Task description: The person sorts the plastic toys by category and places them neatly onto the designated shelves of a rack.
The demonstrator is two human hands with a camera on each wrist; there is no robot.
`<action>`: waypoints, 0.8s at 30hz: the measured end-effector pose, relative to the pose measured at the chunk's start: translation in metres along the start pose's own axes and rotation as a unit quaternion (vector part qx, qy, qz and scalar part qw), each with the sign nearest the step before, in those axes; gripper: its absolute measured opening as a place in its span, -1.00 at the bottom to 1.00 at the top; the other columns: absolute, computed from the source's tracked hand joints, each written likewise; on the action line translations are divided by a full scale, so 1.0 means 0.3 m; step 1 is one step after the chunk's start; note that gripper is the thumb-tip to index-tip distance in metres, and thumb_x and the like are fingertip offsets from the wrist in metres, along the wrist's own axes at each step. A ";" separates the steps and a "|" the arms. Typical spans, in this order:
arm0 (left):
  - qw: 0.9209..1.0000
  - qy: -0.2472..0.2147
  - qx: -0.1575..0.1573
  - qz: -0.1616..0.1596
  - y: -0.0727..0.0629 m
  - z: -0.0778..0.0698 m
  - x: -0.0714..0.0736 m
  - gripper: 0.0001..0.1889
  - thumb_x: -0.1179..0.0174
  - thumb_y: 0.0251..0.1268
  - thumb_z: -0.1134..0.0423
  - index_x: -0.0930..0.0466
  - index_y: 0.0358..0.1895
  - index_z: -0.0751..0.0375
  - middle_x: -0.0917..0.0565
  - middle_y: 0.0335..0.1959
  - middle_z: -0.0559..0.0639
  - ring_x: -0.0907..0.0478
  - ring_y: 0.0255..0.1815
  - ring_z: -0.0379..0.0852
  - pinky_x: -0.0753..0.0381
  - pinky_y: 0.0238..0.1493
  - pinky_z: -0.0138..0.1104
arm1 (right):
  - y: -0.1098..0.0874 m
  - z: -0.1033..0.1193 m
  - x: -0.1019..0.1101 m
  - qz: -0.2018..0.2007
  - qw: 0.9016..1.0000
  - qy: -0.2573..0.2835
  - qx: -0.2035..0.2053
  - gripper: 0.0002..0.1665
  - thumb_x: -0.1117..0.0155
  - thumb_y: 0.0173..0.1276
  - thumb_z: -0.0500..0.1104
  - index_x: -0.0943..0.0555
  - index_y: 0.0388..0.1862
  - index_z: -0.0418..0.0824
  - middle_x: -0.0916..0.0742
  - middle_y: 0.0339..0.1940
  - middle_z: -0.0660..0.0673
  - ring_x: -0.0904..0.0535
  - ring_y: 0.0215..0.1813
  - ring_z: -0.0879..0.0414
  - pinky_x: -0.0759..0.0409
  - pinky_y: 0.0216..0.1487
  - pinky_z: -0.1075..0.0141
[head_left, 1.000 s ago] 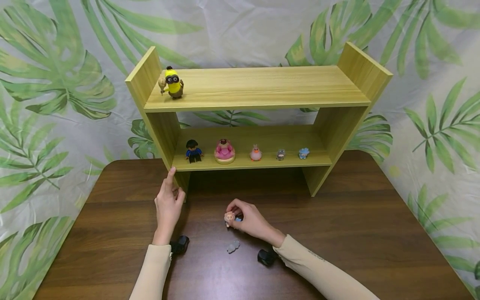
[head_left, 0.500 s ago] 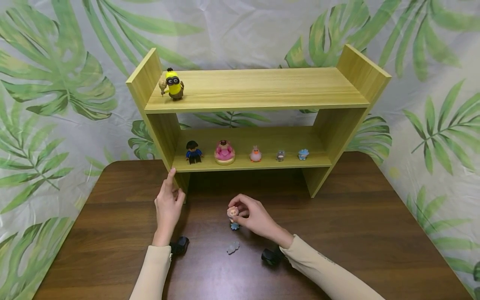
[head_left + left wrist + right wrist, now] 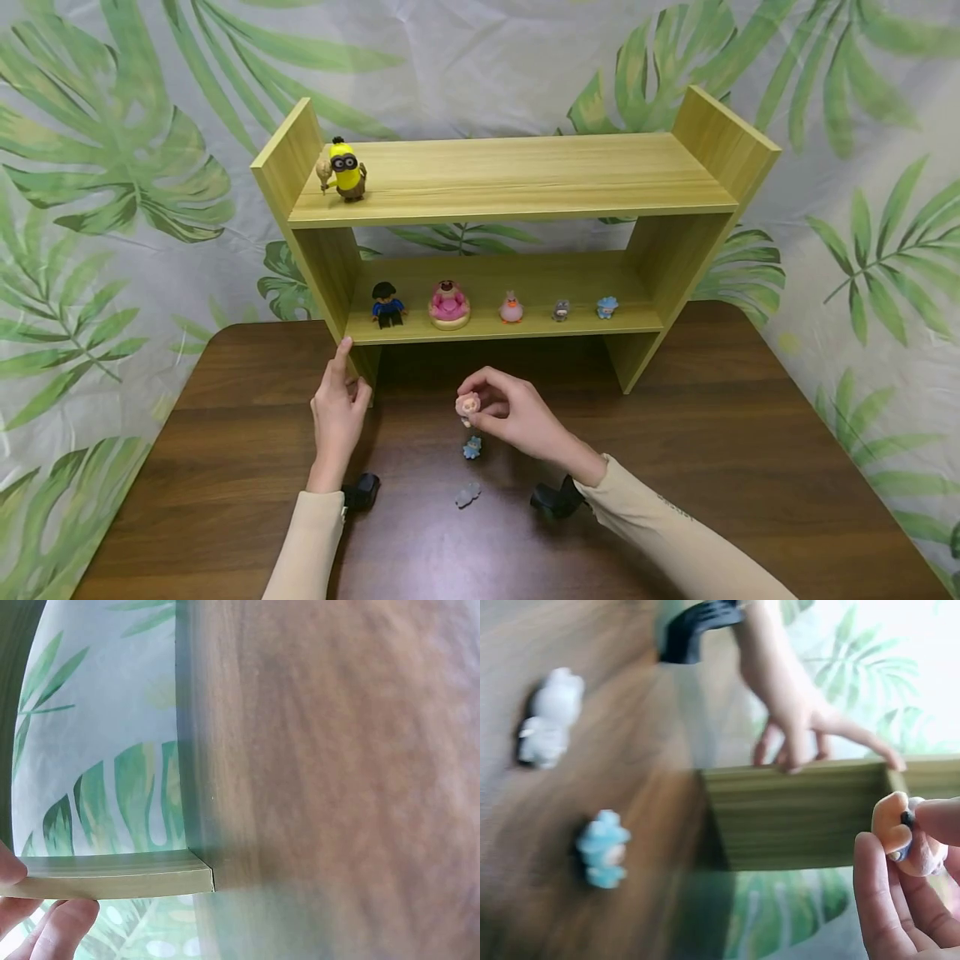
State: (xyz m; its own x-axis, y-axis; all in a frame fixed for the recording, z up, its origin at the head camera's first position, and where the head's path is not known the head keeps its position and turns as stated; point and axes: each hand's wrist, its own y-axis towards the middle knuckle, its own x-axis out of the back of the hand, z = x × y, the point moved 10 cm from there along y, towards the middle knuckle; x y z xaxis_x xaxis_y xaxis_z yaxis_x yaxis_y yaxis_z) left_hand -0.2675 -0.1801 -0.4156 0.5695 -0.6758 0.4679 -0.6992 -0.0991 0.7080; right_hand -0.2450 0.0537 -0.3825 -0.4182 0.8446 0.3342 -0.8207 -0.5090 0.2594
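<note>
My right hand [image 3: 521, 412] pinches a small pale-pink figurine [image 3: 468, 406] between thumb and fingers, raised over the table. In the right wrist view that figurine [image 3: 900, 832] shows its peach and dark parts. Beneath it on the table are a small blue figurine [image 3: 472, 448] and, nearer the front, a grey figurine [image 3: 467, 494] lying down. My left hand [image 3: 339, 408] holds the front edge of the wooden shelf's left side panel [image 3: 112, 883], with fingers on both faces of it. Its index finger is stretched out to the front corner of the lower board.
On the lower board [image 3: 480, 335] stand several figurines: a black-haired doll [image 3: 387, 305], a pink bear [image 3: 449, 306], a pink bird [image 3: 512, 307], a small grey one [image 3: 561, 310] and a blue one [image 3: 607, 307]. A yellow goggled figurine [image 3: 347, 171] stands on the top board [image 3: 525, 175].
My right hand has lifted the pale-pink figurine up and toward the shelf, uncovering the blue figurine on the table. The left hand stays at the panel.
</note>
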 end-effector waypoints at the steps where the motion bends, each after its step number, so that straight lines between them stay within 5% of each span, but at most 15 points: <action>1: 1.000 0.000 -0.001 0.000 0.000 -0.001 0.000 -0.13 -0.07 0.13 0.61 -0.10 0.46 -0.21 -0.46 -0.29 0.19 -0.43 -0.55 0.04 -0.34 -0.54 -0.14 | 0.004 0.014 0.007 -0.001 1.000 0.005 0.005 -0.67 -0.31 0.22 -0.42 -0.54 -0.03 -0.29 -0.66 -0.13 -0.17 -0.61 -0.14 0.01 -0.60 -0.14 0.24; 24: 1.000 0.004 0.003 0.004 0.000 0.006 -0.005 -0.14 -0.06 0.13 0.60 -0.10 0.45 -0.21 -0.45 -0.33 0.19 -0.40 -0.56 0.01 -0.31 -0.55 -0.14 | 0.093 0.340 0.152 -0.015 0.993 -0.008 0.115 -0.64 -0.30 0.23 -0.43 -0.52 0.01 -0.33 -0.63 -0.10 -0.16 -0.60 -0.14 0.04 -0.56 -0.07 0.21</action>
State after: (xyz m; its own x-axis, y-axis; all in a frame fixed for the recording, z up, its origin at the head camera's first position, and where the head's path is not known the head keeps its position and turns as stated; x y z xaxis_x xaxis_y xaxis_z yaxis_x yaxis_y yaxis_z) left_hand -0.2693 -0.1805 -0.4173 0.5667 -0.6714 0.4776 -0.7062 -0.0973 0.7013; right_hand -0.2474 0.0611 -0.2675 -0.3875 0.8577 0.3380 -0.7214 -0.5104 0.4681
